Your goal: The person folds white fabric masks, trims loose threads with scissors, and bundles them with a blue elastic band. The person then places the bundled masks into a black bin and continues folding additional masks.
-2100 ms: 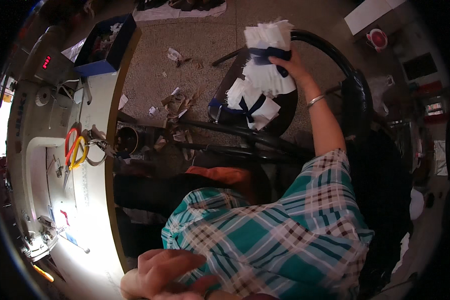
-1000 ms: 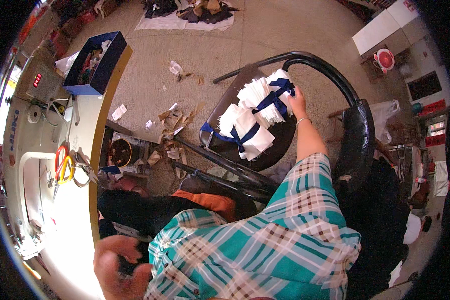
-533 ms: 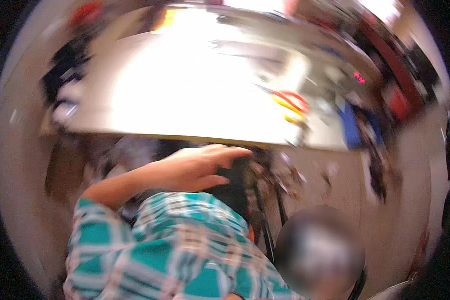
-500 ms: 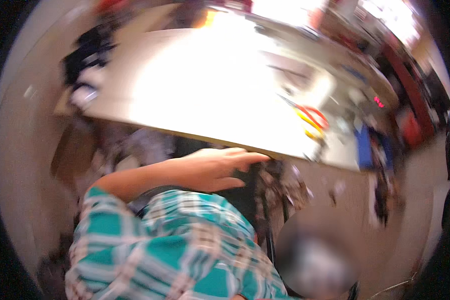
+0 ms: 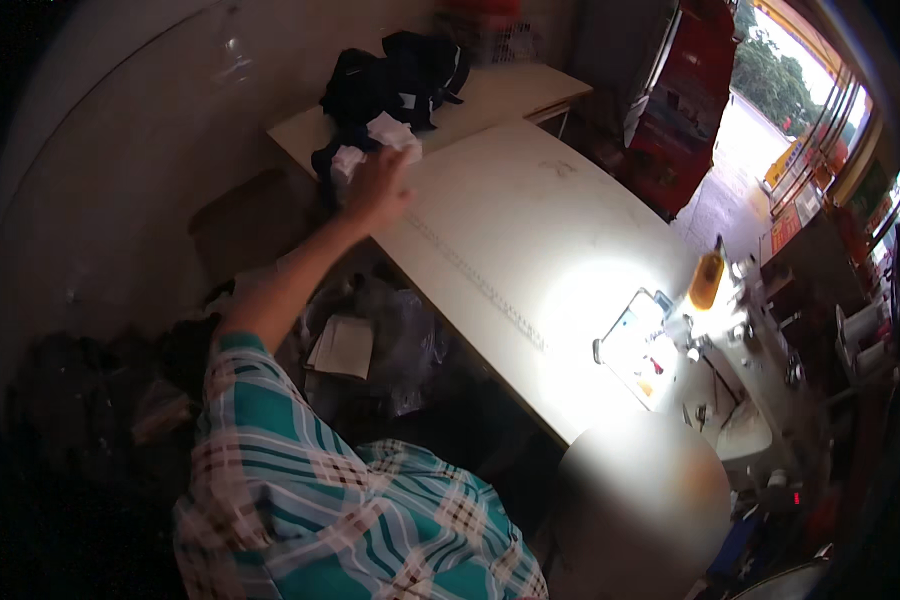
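Observation:
My left hand [image 5: 378, 188] reaches over the left end of a white tabletop [image 5: 515, 210], its fingers slightly blurred and apart. Right by the fingers lies a crumpled white piece [image 5: 394, 133], cloth or paper. A second white crumpled piece [image 5: 347, 162] is on the hand's other side. Whether the fingertips touch either one cannot be made out. Behind them sits a heap of dark fabric [image 5: 395, 80] with small white patches. My right hand is not in view.
A sewing machine [image 5: 745, 385] stands at the right of the table under a bright light. On the lit surface lies a phone-like flat device [image 5: 630, 335]. Below the table edge are plastic bags [image 5: 410, 350] and a beige folded piece [image 5: 342, 347]. A doorway opens beyond.
The view has swung left. My left hand has moved from the table's front edge to the white pieces by the dark fabric. The orange- and yellow-handled scissors no longer show clearly.

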Tool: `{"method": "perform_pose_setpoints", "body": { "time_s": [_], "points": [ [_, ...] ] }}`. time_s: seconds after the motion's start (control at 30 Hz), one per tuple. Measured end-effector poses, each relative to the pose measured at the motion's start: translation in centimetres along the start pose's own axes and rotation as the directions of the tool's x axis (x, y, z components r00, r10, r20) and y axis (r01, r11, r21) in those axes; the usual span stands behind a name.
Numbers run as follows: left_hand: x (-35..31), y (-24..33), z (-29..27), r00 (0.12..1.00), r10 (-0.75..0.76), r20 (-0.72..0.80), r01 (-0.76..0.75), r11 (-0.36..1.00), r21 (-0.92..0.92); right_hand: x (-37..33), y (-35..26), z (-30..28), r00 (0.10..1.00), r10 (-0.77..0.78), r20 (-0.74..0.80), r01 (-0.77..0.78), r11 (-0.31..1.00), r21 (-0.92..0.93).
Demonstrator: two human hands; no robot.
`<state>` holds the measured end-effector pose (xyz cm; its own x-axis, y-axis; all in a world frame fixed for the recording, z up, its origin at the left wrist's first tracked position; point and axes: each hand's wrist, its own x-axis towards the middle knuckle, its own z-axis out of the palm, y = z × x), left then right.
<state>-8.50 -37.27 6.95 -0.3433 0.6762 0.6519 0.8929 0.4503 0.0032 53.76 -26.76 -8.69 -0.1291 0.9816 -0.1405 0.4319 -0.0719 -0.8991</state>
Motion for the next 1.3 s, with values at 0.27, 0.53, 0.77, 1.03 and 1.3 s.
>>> {"method": "perform_pose_setpoints", "body": {
  "time_s": [0.27, 0.53, 0.77, 1.03, 1.3],
  "points": [
    [4.6, -21.4, 6.2, 0.53, -0.6, 0.599, 0.842, 0.452, -0.293, 0.9, -4.5, -1.8, 0.981, -0.03, -0.189, 0.0, 0.988, -0.155],
    [6.6, -16.0, 2.6, 0.528, -0.16, 0.834, 0.756, 0.536, -0.376, 0.2, -8.7, -3.8, 0.955, -0.16, -0.251, 0.085, 0.954, -0.286],
    [4.6, 3.9, 1.6, 0.663, -0.02, 0.748, 0.569, 0.663, -0.486, -0.2, -18.2, 1.9, 0.758, -0.631, 0.163, 0.652, 0.726, -0.218],
    [3.0, 12.5, -3.5, 0.771, 0.135, 0.622, 0.242, 0.842, -0.483, 5.3, -29.7, 17.0, 0.56, -0.74, 0.373, 0.817, 0.568, -0.099],
    [7.8, 3.3, -5.0, 0.752, -0.071, 0.655, 0.453, 0.779, -0.435, 7.2, -27.6, 14.7, 0.677, -0.667, 0.312, 0.599, 0.745, 0.292]
  ]
}}
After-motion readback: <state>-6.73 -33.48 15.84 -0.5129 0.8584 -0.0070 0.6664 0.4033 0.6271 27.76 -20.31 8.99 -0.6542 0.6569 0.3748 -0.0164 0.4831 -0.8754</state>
